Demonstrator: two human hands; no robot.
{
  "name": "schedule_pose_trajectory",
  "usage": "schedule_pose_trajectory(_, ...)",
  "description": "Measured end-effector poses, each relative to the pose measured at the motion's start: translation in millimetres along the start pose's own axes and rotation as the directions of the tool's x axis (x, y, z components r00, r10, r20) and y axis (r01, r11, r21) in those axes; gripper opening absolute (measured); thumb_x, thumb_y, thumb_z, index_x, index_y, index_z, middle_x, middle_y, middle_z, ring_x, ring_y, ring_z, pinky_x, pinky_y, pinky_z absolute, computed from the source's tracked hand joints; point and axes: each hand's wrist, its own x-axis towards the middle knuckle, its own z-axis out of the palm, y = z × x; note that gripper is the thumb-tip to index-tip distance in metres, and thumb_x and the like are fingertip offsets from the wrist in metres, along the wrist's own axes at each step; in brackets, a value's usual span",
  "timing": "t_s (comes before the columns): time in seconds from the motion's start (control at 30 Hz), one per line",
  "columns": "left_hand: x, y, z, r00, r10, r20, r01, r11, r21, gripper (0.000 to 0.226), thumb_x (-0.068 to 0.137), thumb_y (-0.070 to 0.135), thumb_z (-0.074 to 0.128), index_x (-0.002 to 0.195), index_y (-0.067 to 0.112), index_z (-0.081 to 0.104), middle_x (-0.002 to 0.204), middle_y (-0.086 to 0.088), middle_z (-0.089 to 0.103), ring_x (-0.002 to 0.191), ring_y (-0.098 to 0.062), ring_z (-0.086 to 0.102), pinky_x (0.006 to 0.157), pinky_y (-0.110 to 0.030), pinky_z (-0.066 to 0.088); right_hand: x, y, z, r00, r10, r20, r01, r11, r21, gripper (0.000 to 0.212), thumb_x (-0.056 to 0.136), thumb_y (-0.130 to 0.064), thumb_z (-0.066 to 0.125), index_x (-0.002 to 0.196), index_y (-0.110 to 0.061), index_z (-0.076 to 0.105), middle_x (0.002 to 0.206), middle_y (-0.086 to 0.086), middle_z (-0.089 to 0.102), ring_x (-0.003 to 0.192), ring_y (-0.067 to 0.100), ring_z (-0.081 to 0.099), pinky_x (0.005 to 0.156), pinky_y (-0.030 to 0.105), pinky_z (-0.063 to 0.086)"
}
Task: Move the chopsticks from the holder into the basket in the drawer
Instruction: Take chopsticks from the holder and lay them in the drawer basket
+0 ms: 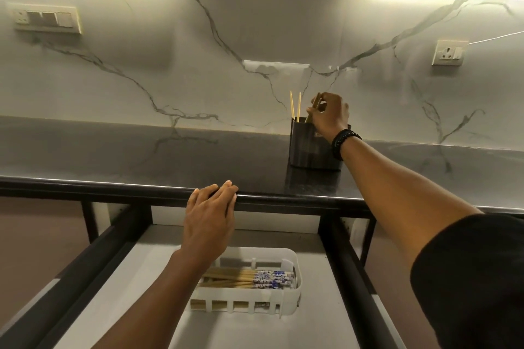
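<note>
Right hand fingers pinch chopsticks in holder. Left hand fingers straight, together, resting on counter edge above basket.

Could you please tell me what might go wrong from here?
1. The right hand pinches chopsticks near their tops, so they could slip on the way to the basket.
2. Nothing steadies the holder, as the left hand rests on the counter edge; a snagged pull might tip it and spill the two pale chopsticks standing inside.
</note>
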Motion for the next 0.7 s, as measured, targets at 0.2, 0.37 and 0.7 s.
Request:
schedule_pose_trajectory(0.2,-1,2,0,1.000,-0.015,0.026,0.014,0.999,0.032,0.037,0.099,0.027,0.042,0.135,0.022,0.050,0.141,0.000,0.050,0.134,-0.023,0.039,0.113,-0.046,0.027,4,-4,-26,0.996,-0.029,-0.080,0.033,0.998,0.049,0.017,0.089,-0.020,0.070,0.092,-0.004,0.067,0.082,-0.002,0.063,0.075,0.007,0.055,0.080,0.036,0.055)
schedule_pose_trajectory(0.37,-2,7,-2,0.998,-0.041,0.052,0.039,0.999,0.025,0.039,0.101,0.029,0.035,0.139,0.024,0.043,0.149,0.002,0.040,0.140,-0.019,0.029,0.118,-0.042,0.017,10,-6,-56,0.980,0.082,-0.182,-0.047,0.981,0.190,0.020,0.088,-0.021,0.072,0.093,-0.002,0.069,0.094,0.014,0.072,0.093,0.029,0.069,0.084,0.049,0.058)
schedule_pose_trajectory(0.7,-6,12,-4,0.992,-0.062,0.106,0.064,0.998,-0.012,0.043,0.102,0.032,0.030,0.144,0.022,0.035,0.154,0.001,0.030,0.145,-0.017,0.018,0.119,-0.040,0.011,-27,-2,-91,0.839,0.534,-0.103,-0.270,0.573,0.774,0.025,0.085,-0.009,0.074,0.104,0.003,0.064,0.104,0.018,0.070,0.088,0.025,0.073,0.074,0.035,0.063)
